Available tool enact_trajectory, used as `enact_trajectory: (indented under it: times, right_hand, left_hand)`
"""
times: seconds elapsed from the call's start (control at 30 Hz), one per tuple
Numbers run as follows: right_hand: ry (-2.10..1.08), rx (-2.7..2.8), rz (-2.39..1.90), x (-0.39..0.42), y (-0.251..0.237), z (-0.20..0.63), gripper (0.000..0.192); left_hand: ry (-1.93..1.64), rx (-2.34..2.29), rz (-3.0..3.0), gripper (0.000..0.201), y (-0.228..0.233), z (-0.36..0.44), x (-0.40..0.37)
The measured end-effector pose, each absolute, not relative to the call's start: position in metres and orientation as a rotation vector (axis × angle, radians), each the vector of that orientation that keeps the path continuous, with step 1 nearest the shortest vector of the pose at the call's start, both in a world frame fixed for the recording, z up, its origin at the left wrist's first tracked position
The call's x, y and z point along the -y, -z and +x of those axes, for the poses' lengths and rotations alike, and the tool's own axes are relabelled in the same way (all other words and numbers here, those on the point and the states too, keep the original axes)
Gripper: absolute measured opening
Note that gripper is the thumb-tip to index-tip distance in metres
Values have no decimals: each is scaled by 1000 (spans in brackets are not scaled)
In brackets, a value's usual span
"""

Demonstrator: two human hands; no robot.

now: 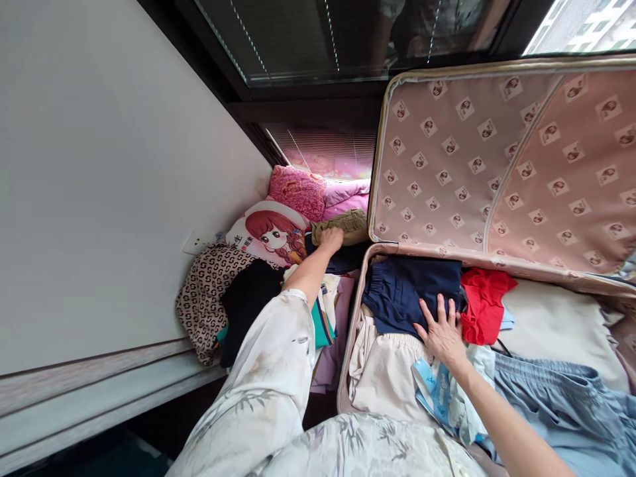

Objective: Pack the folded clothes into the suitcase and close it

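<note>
My left hand [332,238] is closed on an olive-green garment [350,225] that lies on a dark garment [342,258] beside the suitcase. My right hand [444,336] rests with fingers spread on folded navy elastic-waist pants [417,285] inside the open suitcase [355,331]. A red garment [485,305] touches the navy pants on the right. Below them lie a cream elastic-waist garment [392,364] and a blue and white packet [434,391]. Grey-blue pants [551,391] and a pale folded garment [561,324] fill the right side.
The suitcase lid [447,159] stands raised against the window. Left of the case are a cushion with a cartoon girl [271,232], a pink pillow [298,192], a brown patterned cloth [209,285] and a black garment [251,305]. A white wall [99,165] bounds the left.
</note>
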State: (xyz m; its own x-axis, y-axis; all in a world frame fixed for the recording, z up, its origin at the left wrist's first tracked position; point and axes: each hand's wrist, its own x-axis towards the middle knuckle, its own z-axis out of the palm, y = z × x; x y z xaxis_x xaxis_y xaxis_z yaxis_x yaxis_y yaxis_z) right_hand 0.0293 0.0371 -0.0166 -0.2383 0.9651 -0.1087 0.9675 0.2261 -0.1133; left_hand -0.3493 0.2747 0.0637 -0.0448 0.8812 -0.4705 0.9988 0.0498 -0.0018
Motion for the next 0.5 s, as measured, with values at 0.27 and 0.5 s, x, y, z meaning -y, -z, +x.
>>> enact_trajectory:
  times: [0.27, 0.5]
  right_hand:
    - [413, -2476, 1958, -41, 3, 27, 65]
    - [625, -2416, 1961, -51, 1, 30, 71]
  left_hand:
    - [257, -2350, 1927, 36, -220, -397, -280]
    - [-258, -2232, 2329, 30, -318, -355, -181]
